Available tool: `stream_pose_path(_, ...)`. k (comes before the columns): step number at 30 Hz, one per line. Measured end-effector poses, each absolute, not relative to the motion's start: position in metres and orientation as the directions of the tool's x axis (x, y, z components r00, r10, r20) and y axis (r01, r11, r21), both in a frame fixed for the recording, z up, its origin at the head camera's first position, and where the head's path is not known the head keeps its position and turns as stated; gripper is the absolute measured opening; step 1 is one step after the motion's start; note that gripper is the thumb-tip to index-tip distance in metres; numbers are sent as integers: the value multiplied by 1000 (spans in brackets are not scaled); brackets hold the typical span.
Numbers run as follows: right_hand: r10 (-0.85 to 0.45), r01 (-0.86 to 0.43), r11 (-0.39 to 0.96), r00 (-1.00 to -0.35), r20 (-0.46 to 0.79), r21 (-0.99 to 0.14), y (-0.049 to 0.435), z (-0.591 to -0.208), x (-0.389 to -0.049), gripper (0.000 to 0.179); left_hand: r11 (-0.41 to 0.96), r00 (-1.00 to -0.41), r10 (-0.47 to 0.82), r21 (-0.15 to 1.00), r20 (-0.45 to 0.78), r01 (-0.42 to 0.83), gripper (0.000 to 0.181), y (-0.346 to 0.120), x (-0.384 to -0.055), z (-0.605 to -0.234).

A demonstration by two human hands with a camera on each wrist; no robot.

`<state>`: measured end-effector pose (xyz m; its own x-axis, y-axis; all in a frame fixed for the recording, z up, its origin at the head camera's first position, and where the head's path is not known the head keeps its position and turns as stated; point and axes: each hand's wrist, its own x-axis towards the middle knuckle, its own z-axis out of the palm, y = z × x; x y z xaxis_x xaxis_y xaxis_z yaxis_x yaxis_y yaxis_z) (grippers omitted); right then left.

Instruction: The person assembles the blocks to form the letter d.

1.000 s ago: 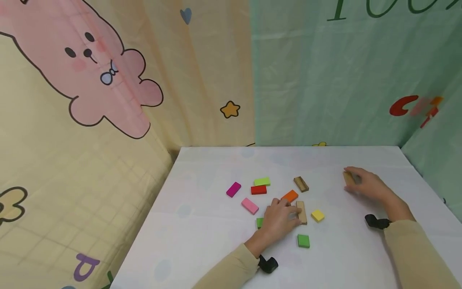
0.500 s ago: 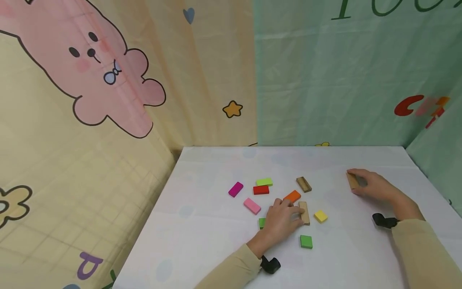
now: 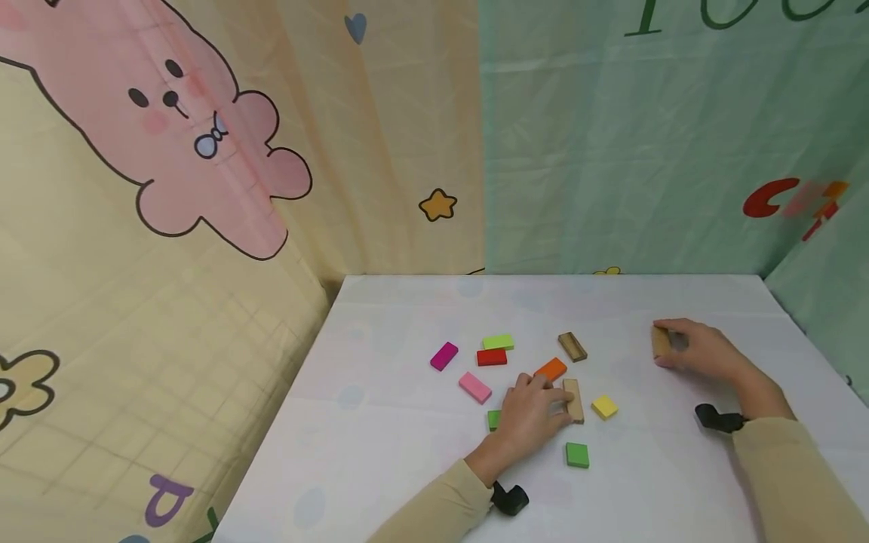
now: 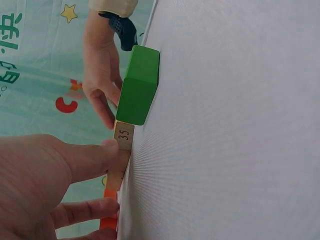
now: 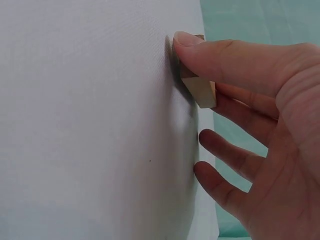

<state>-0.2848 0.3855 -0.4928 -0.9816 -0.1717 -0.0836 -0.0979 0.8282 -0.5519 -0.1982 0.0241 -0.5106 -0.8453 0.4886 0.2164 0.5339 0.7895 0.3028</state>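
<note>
In the head view my left hand [image 3: 528,418] rests low over the table, its thumb and index fingertips right at the left side of a plain wooden block [image 3: 574,402]. The left wrist view shows the thumb tip against this block, which is marked "35" [image 4: 124,132]; other fingertips are beside an orange block [image 3: 553,369]. Over at the right, my right hand [image 3: 706,351] pinches another wooden block [image 3: 661,342] between thumb and fingers. In the right wrist view, that wooden block [image 5: 201,92] is close over the white table, and the last two fingers stand apart from it.
Around the left hand lie a yellow block [image 3: 605,407], a green block [image 3: 577,455], a partly hidden green block [image 3: 493,420], a pink block [image 3: 475,388], a red block [image 3: 492,357], a lime block [image 3: 498,342], a magenta block [image 3: 444,356] and a brown block [image 3: 572,346].
The right hand keeps its wooden block, which has turned slightly at about the same spot. The left hand and the loose blocks stay in place; the whole view shifted a little early on.
</note>
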Motion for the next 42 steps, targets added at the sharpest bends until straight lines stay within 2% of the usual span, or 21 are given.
stream_pose_path(9,-148,-74,826,-985,-88,-559,372,-490,-282,93,793,-843,487,287,230,537,33,21,-195,-510)
stream_pose_path(16,-171,-117,821,-984,-46,-559,359,-482,-275,93,797,-845,483,285,229,533,34,23,-197,-510)
stream_pose_path(32,-254,-244,820,-966,52,-518,326,-467,-273,79,803,-851,475,285,225,523,34,27,-199,-509)
stream_pose_path(42,-264,-242,819,-964,33,-521,305,-471,-269,78,802,-853,481,292,202,521,33,25,-197,-511)
